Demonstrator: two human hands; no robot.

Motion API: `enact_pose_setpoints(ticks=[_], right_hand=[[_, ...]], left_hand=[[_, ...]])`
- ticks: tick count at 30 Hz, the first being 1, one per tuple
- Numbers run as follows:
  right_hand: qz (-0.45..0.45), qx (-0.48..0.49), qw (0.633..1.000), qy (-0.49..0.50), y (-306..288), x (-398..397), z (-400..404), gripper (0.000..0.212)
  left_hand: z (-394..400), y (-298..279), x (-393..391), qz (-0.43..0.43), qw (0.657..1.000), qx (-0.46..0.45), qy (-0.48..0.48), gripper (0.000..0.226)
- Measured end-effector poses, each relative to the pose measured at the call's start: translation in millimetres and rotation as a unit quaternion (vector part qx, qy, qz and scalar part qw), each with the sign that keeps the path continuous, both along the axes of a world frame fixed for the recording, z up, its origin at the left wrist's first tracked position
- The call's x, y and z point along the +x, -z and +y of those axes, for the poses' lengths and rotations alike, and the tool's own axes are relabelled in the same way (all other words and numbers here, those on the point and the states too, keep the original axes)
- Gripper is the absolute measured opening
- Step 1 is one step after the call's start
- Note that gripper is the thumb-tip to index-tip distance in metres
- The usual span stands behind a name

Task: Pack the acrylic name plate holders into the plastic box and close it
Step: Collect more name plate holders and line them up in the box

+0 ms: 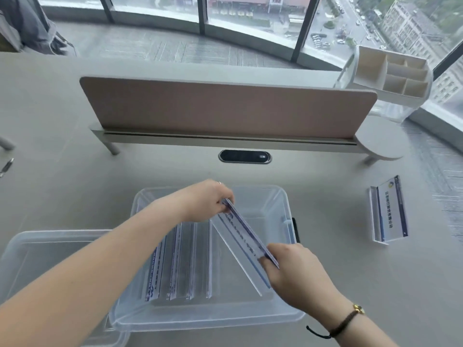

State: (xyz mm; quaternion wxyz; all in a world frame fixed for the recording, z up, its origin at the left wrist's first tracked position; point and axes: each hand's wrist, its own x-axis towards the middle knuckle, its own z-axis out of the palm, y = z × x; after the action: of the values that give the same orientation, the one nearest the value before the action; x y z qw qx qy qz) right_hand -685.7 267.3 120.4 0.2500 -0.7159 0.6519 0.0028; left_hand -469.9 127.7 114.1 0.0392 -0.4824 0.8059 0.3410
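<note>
A clear plastic box [265, 196] sits open on the desk in front of me. Several acrylic name plate holders [179, 261] stand in a row in its left half. I hold another name plate holder [246, 234] tilted over the box's right half. My left hand [208, 200] grips its far end and my right hand [293, 269] grips its near end. One more name plate holder [388, 211] lies on the desk to the right. The clear lid [40, 249] lies at the box's left, partly under my left forearm.
A beige divider panel [225, 108] runs across the desk behind the box, with a black cable port [245, 156] just before it. A white desk organiser [393, 73] stands at the back right. A pen [6, 166] lies at the left edge.
</note>
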Motion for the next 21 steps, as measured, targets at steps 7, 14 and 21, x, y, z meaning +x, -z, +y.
enact_pose_setpoints(ticks=[7,14,21], right_hand=[[0.012,0.070,0.997,0.035,51.5,20.1,15.4,0.026],[0.014,0.162,0.983,0.086,92.7,31.1,6.4,0.029],[0.002,0.197,0.974,0.116,106.2,35.4,2.7,0.027]], left_hand=[[0.0,50.8,-23.3,-0.096,0.992,0.024,0.075,0.024],[-2.9,90.8,-40.5,-0.150,0.983,0.021,0.106,0.034],[-6.5,107.4,-49.3,-0.135,0.986,0.013,0.100,0.044]])
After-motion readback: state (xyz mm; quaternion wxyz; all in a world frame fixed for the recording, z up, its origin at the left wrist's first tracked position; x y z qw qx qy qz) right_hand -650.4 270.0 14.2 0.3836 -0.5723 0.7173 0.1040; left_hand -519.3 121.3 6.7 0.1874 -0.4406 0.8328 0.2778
